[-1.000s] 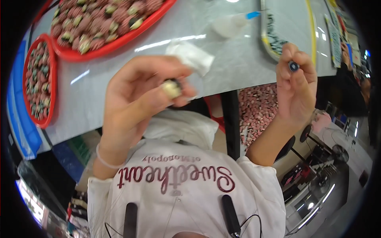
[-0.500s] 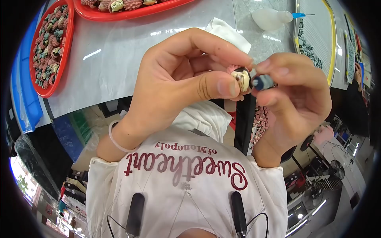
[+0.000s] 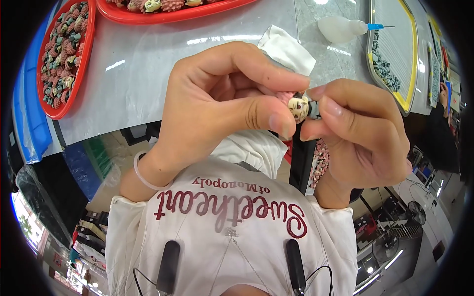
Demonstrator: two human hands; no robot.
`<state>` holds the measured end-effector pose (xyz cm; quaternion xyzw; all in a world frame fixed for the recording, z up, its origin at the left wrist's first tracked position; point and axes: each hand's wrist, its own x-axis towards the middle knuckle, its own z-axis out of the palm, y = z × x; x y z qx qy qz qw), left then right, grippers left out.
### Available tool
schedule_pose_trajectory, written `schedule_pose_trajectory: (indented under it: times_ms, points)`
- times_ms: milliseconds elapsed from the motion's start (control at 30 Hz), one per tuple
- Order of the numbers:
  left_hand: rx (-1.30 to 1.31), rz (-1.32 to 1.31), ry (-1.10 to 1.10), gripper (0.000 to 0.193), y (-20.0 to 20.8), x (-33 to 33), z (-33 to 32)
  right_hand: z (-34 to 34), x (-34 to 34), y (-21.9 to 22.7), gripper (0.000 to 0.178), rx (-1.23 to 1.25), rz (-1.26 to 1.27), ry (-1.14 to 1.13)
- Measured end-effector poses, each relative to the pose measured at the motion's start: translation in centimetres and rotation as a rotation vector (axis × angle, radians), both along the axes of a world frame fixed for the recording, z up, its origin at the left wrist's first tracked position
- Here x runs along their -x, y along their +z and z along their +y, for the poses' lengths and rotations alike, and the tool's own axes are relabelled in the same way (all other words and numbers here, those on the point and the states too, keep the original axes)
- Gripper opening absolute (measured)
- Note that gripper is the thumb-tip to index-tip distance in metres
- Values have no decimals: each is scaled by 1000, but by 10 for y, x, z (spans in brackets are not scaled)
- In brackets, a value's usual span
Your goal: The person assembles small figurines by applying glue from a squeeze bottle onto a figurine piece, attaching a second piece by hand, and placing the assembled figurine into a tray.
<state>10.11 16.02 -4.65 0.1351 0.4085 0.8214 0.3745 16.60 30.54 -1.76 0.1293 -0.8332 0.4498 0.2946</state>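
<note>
Between the thumb and fingers of my left hand (image 3: 217,93) is a small figurine head (image 3: 298,107), cream-faced with pink and dark parts on top. My right hand (image 3: 363,128) pinches a small grey-blue figurine body (image 3: 313,109) by its sides. Head and body meet in the gap between my two hands, the body up against the dark underside of the head. My fingertips hide part of both pieces. Just beyond my left fingers lies a crumpled white cloth (image 3: 286,49).
Red trays (image 3: 89,74) of pink, grey and cream figurine pieces stand at far left and at the back. A white squeeze bottle (image 3: 340,29) with a blue needle tip lies at back right, beside a yellow-edged tray (image 3: 407,101) of grey pieces. Another person's hand (image 3: 443,96) shows at far right.
My right hand has moved left and brought the grey-blue body from a small gap away up against the head. The left hand still grips the head.
</note>
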Motion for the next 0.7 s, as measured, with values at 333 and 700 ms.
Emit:
schedule_pose_trajectory:
  times_ms: [333,700]
  points:
    - [-59,-58,-57,37,14,20,-9,-14,12,3,29,-231,-59,-1]
    - [1387,1340,327,22,46,108,-152,2,-1,-8,28,28,-121,-204]
